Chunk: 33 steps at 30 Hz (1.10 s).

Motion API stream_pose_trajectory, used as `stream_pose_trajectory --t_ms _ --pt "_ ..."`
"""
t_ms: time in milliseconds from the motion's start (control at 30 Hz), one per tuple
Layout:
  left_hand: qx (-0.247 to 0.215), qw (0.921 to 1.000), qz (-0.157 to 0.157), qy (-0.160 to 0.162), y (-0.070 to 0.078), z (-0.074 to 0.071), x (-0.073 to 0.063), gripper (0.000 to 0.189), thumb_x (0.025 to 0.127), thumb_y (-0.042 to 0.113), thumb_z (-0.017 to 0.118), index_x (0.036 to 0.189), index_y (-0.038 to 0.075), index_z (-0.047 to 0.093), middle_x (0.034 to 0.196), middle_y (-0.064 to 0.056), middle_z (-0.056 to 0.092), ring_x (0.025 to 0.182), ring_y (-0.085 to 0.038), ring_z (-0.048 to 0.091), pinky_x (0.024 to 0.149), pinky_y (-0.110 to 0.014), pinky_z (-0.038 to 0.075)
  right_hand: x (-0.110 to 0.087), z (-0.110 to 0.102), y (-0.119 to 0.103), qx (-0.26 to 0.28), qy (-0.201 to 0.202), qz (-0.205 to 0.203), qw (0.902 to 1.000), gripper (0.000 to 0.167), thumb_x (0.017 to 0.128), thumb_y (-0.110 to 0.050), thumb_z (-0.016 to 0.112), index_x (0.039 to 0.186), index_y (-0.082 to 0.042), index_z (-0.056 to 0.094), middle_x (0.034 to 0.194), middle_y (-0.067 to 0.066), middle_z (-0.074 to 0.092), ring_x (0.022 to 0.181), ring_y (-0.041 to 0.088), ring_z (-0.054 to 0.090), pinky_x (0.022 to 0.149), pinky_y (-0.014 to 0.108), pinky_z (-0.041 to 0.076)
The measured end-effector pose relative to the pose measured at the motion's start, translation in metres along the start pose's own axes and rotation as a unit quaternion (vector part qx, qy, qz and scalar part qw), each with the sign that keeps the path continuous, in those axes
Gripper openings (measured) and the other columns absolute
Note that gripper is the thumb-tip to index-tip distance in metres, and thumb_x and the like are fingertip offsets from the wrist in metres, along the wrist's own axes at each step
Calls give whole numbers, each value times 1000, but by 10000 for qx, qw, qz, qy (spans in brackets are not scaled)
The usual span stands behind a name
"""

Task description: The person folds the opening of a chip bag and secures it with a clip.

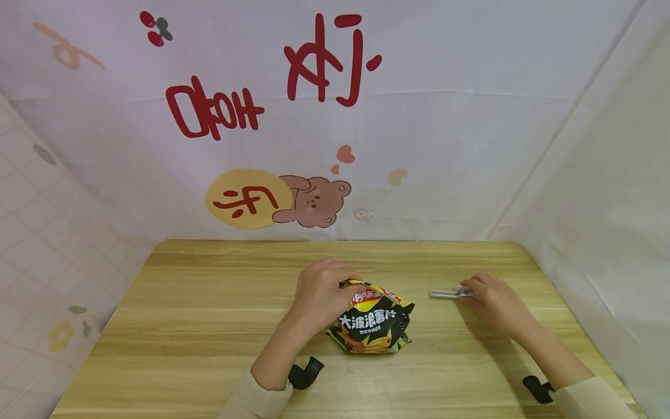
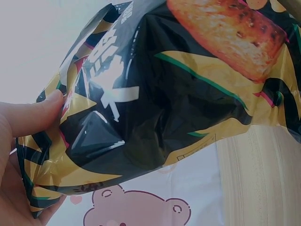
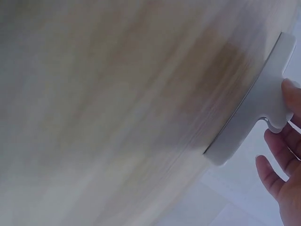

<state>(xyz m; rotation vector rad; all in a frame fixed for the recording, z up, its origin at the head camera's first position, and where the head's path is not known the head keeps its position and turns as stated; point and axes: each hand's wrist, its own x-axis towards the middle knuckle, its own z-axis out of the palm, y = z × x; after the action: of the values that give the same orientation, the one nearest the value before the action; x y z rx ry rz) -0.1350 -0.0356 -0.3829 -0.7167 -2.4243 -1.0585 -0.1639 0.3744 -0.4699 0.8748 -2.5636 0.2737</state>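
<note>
A black and yellow bag of potato chips [image 1: 374, 326] stands near the middle of the table. My left hand [image 1: 323, 291] grips its folded top corner, the thumb [image 2: 35, 115] lying on the front of the bag and the other fingers behind it. To the right, my right hand [image 1: 492, 302] pinches the handle of a white bag-sealing clip [image 3: 256, 106] between thumb and fingers. In the head view the clip's long bar points left, toward the bag, with a gap between them. The clip's jaws look closed together in the right wrist view.
The wooden table [image 1: 209, 314] reaches back to a white wall cloth [image 1: 445, 116] with red characters and a printed bear [image 1: 319, 203]. Black wrist-camera mounts [image 1: 306, 372] sit at both wrists, low over the table. White cloth also hangs along both sides.
</note>
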Motion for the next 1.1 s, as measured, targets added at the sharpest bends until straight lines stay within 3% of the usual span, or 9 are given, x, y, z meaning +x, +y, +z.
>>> stream_pose_trajectory --t_ms 367,633,733,800,900,1000,1100 --pt "30 10000 61 12 0 0 0 11 82 17 91 92 17 85 90 8 78 89 -10 69 76 -32 56 -6 -8 -6 182 212 87 9996 43 66 3 93 104 0 73 97 6 70 87 26 65 70 45 55" --pt "83 9999 100 -6 0 -1 1 11 82 17 91 91 17 85 90 8 78 90 -10 70 77 -33 56 -6 -23 -19 403 368 204 9983 46 69 5 90 110 -1 72 98 -1 67 85 16 62 76 19 47" --pt "81 9999 99 -8 -1 -1 0 11 82 17 91 91 17 85 90 7 78 90 -11 70 76 -33 57 -7 -26 -23 509 509 135 9973 31 89 -18 82 112 0 72 98 -3 66 82 14 61 75 15 46" --pt "87 9999 99 -1 -1 -1 0 11 82 17 91 91 17 85 90 7 78 90 -11 70 76 -33 57 -7 -28 -25 544 602 57 9967 40 100 -37 68 111 1 72 97 -3 65 81 14 61 74 16 47" --pt "97 9999 128 14 -1 0 0 12 81 16 91 91 16 85 90 7 78 89 -11 70 75 -32 57 -6 -32 -30 643 665 8 9957 52 103 -47 55 110 1 72 96 -4 64 81 13 60 74 16 47" --pt "87 9998 166 42 -1 0 0 12 81 16 92 91 16 85 89 7 78 88 -11 70 75 -33 57 -5 -37 -35 750 611 46 9953 28 94 -24 77 108 0 72 96 -6 63 83 9 59 75 14 46" --pt "61 9998 173 60 -2 1 0 13 80 15 92 91 16 85 89 7 78 88 -11 70 75 -33 57 -3 -42 -42 866 527 74 9948 33 78 -1 88 106 -2 71 97 -9 62 84 6 56 75 14 45"
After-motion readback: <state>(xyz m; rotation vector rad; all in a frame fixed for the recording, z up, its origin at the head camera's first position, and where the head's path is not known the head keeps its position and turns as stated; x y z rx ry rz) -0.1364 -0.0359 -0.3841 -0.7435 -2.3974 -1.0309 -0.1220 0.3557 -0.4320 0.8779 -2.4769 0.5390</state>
